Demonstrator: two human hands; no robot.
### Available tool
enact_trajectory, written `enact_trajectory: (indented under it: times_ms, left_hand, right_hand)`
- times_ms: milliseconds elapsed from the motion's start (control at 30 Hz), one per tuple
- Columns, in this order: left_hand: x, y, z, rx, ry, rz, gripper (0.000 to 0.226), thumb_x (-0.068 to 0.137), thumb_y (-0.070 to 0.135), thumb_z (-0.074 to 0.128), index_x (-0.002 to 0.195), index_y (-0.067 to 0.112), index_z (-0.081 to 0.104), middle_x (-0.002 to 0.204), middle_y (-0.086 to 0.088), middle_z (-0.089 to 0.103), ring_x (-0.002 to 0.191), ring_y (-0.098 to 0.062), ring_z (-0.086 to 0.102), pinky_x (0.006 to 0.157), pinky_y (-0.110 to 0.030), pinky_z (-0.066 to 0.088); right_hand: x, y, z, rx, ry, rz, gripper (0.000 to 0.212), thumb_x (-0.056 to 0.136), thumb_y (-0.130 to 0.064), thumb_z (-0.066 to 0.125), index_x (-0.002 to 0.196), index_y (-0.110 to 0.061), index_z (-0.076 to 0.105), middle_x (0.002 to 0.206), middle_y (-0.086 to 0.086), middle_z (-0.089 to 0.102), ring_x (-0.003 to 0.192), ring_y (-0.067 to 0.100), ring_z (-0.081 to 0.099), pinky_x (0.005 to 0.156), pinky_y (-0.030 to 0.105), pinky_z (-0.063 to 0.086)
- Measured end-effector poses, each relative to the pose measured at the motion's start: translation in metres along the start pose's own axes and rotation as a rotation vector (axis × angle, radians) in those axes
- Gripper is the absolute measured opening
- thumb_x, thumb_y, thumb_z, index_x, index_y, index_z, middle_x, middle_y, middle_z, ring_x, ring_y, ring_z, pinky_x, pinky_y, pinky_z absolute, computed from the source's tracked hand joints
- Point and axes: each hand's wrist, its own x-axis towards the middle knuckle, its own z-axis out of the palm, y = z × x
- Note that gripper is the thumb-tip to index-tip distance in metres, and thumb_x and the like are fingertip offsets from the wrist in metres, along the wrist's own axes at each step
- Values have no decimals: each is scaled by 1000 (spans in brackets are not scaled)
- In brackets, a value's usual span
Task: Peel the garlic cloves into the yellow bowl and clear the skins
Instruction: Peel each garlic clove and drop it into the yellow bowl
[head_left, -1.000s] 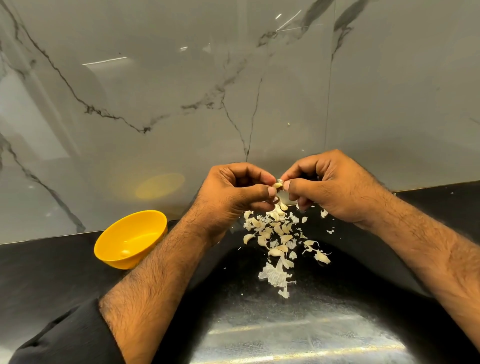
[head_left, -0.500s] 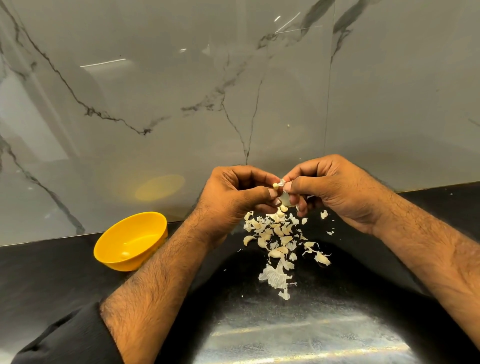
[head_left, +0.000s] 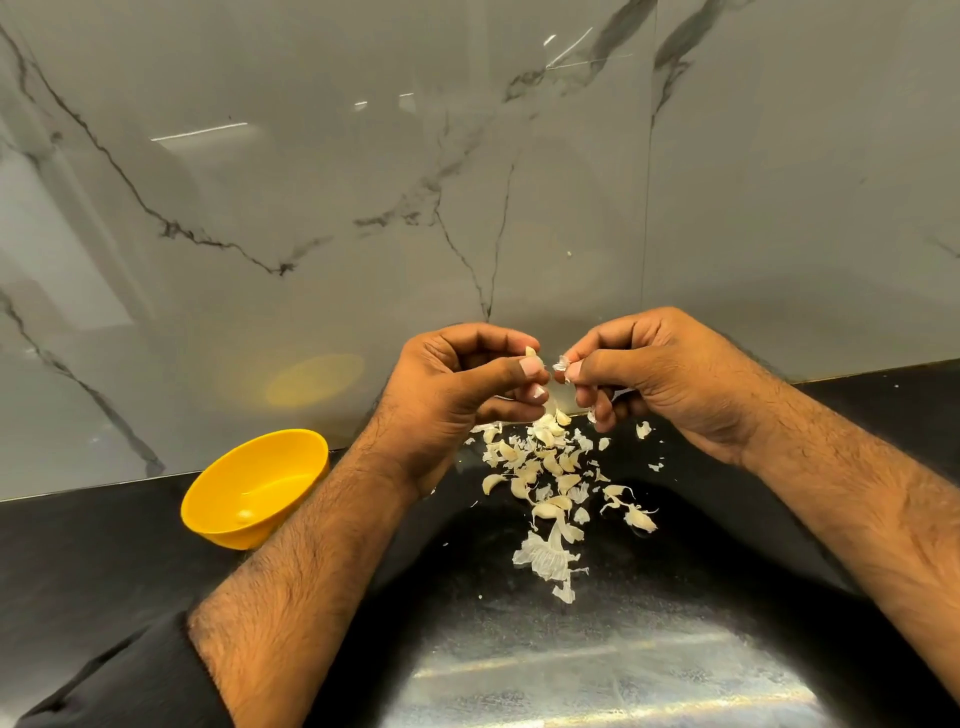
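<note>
Since the earlier frames, both hands have drawn slightly apart: before, their thumbs met over one clove, and now a narrow gap shows between them at the centre of the frame. Left hand (head_left: 457, 384) is curled, with thumb and forefinger pinching a garlic clove (head_left: 531, 353) whose pale tip pokes out above the thumbnail. Right hand (head_left: 670, 374) is also curled, and its thumb and forefinger pinch a small scrap of skin (head_left: 561, 363), just beside the clove but apart from it. Whether the right hand keeps more scraps under its lower fingers cannot be told.

Directly below the two hands, a scattered pile of cloves and skins (head_left: 550, 467) lies on the black tabletop (head_left: 104, 561), spreading down toward the middle of the frame. At the pile's lower end lies a larger papery skin (head_left: 545, 558), and a few loose flakes sit to the right, under the right wrist.

At the left of the frame, well apart from the hands and beyond the left forearm, stands the yellow bowl (head_left: 249, 499), tilted in this view, with one small pale piece, likely a peeled clove, lying inside it near the bottom. Behind everything rises a grey marble wall (head_left: 311, 208) with dark veins, and the bowl's yellow reflection glows on it. A dark sleeve (head_left: 130, 686) shows at the lower left corner.
</note>
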Motion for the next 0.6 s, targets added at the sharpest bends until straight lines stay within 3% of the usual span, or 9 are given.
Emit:
enact_trajectory:
  times_ms: [133,200,267,333,400,467,600]
  left_hand:
    - [0,1,-1,-77,-14,-63,19,96,-2,69,114,-5,72,99,-22,77,80,-24,75,73,-32,64]
    - [1,2,-1,-86,-31,-79,19,97,-2,67,115,-4,72,100,-22,77,81,-24,75,74,-32,65]
    - [0,2,-1,-92,-45,-85,23,94,0,69,116,-4,73,101,-22,77,82,-24,75,74,-32,65]
    - [0,3,-1,-92,-54,-84,30,88,5,73,116,-4,73,102,-23,77,83,-25,75,74,-32,65]
    - [0,2,-1,-84,-53,-80,34,83,5,76,115,-4,73,104,-24,77,83,-26,76,75,-33,65]
    - [0,2,-1,-71,-44,-71,32,82,3,77,113,-3,73,102,-24,78,82,-26,77,75,-33,66]
    - [1,0,-1,-17,-5,-33,20,86,-5,77,105,-3,73,98,-25,77,80,-28,77,74,-36,67]
  right_hand:
    - [3,2,1,-462,-31,60,29,103,-34,65,88,-15,80,75,3,78,64,14,69,68,32,62]
    - [5,5,-2,-597,-1,87,27,98,-36,72,80,-17,78,71,0,76,65,14,72,69,33,65]
    - [5,6,-6,-617,38,102,14,87,-26,85,80,-19,75,77,0,75,73,16,73,72,37,65]
    - [3,3,-8,-632,54,62,20,81,-19,90,89,-24,73,88,-3,72,84,14,70,74,33,60]
    - [2,1,-8,-615,104,-42,15,86,-27,86,91,-28,72,88,-8,71,83,8,68,72,26,55]
    - [1,0,-6,-559,159,-135,11,91,-36,80,86,-27,75,77,-7,72,72,5,68,68,27,58]
    - [0,-1,-3,-309,108,-213,6,91,-24,79,97,-24,79,86,-3,76,79,13,73,70,30,64]
